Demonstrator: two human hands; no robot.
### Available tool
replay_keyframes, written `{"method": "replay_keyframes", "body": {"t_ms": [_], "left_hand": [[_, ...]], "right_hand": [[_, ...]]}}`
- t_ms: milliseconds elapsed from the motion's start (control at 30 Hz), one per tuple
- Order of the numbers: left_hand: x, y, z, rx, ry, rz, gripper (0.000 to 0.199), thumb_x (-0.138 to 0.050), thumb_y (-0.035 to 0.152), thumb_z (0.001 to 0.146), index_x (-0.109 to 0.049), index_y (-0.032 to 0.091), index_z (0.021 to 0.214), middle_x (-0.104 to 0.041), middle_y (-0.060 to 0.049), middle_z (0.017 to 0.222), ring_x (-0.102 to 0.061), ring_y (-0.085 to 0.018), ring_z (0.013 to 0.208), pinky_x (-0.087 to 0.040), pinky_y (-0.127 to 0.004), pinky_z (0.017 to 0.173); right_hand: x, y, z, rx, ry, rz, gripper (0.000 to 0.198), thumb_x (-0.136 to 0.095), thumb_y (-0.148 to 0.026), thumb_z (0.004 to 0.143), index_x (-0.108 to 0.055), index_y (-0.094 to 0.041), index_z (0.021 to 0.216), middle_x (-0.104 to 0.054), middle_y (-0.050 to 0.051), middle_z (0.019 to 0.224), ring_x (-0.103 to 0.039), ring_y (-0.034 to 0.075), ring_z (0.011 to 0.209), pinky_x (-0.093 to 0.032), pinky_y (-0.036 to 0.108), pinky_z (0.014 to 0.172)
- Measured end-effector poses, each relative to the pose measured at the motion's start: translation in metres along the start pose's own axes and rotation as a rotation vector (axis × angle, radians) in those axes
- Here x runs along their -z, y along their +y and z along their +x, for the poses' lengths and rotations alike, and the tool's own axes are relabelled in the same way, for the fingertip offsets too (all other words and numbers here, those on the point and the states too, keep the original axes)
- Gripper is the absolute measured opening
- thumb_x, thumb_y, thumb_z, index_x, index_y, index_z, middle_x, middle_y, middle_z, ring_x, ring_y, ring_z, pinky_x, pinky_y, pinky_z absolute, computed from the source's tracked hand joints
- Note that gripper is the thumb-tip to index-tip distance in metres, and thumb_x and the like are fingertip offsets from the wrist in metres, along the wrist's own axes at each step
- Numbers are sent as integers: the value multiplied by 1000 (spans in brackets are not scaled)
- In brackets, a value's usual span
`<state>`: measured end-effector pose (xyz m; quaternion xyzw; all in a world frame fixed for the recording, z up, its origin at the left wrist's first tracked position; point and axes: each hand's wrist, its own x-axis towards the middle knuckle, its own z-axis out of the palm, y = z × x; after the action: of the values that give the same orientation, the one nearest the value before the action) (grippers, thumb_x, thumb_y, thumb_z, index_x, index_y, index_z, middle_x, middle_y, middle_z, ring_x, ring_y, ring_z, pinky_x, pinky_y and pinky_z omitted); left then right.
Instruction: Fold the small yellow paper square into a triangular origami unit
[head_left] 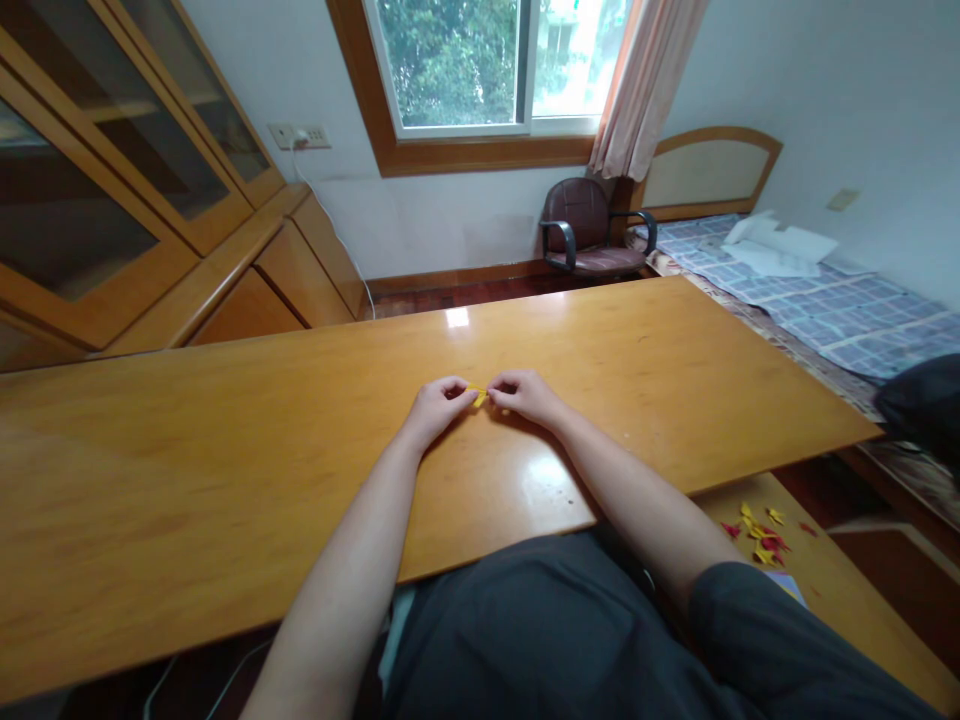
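A person in a dark short-sleeved top (525, 630) leans both forearms across a glossy wooden surface (225, 460), working a small piece of folded yellow paper (478, 397) between the fingertips. The left hand (436, 410) grips the paper with thumb and forefinger pressed together, while the right hand (531, 396), its fingers likewise drawn to a narrow pinch, holds the right end. The paper sits between the two hands, near the middle of the surface, with one yellow flap angled down toward the person. At lower right, beside the person's right arm, a second, lower wooden surface (847, 590) carries a loose cluster of yellow folded paper shapes (765, 532) and red folded paper shapes (777, 543), some overlapping. Beyond the far edge, a maroon office chair (576, 212) with black armrests stands below a wood-framed window (457, 60), near a pale pink curtain (649, 85). To the right, white sheets (784, 248) lie on a bed (847, 310) spread with checked fabric; to the left stands a wooden cabinet (172, 235) with glass-paned doors, and a white cable (334, 225) trails down the wall from a power outlet (304, 137).
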<state>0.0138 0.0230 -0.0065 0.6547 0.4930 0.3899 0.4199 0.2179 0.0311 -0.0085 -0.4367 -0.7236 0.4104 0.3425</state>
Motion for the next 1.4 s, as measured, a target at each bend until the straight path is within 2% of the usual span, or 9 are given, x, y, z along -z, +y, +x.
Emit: {"method": "replay_keyframes", "body": {"t_ms": [233, 500, 733, 967, 1267, 1400], "left_hand": [[2, 0, 0, 18, 24, -12, 26, -70, 40, 72, -66, 15, 74, -64, -1, 69, -55, -13, 64, -41, -23, 61], [0, 0, 0, -13, 5, 48, 28, -69, 43, 74, -68, 16, 74, -66, -1, 70, -57, -14, 65, -42, -24, 62], [1, -2, 1, -15, -32, -8, 29, -68, 45, 76, -71, 16, 79, -71, -4, 78, -62, -17, 73, -46, -25, 69], [3, 0, 1, 16, -58, -89, 26, -68, 41, 75, -71, 15, 76, -69, -3, 74, -61, -16, 70, -46, -26, 68], [1, 3, -1, -43, -61, 53, 28, -66, 43, 77, -69, 15, 76, -68, -2, 75, -59, -16, 71, -44, -25, 67], [1, 4, -1, -1, -77, 6, 28, -66, 42, 75, -69, 14, 74, -67, -2, 71, -58, -15, 68, -44, -25, 67]], "right_hand": [[3, -1, 1, 5, 29, 23, 20, -61, -27, 82, -73, -12, 86, -72, 4, 75, -61, 11, 62, -46, 20, 56], [1, -3, 0, 34, -36, 34, 25, -64, -36, 82, -71, -13, 87, -70, 4, 72, -61, 11, 62, -45, 20, 56], [4, -4, -1, -48, -3, 106, 27, -65, -39, 80, -71, -12, 84, -69, 3, 70, -59, 11, 60, -43, 20, 53], [6, -5, -3, -86, -43, 214, 31, -67, -43, 77, -69, -12, 82, -69, 3, 69, -59, 11, 59, -44, 20, 52], [4, -7, -3, -55, -69, 177, 31, -66, -42, 77, -69, -12, 80, -67, 3, 69, -58, 12, 59, -45, 22, 54], [4, -5, -2, -54, -92, 198, 30, -66, -42, 77, -69, -12, 80, -66, 3, 69, -57, 11, 58, -45, 22, 53]]}}
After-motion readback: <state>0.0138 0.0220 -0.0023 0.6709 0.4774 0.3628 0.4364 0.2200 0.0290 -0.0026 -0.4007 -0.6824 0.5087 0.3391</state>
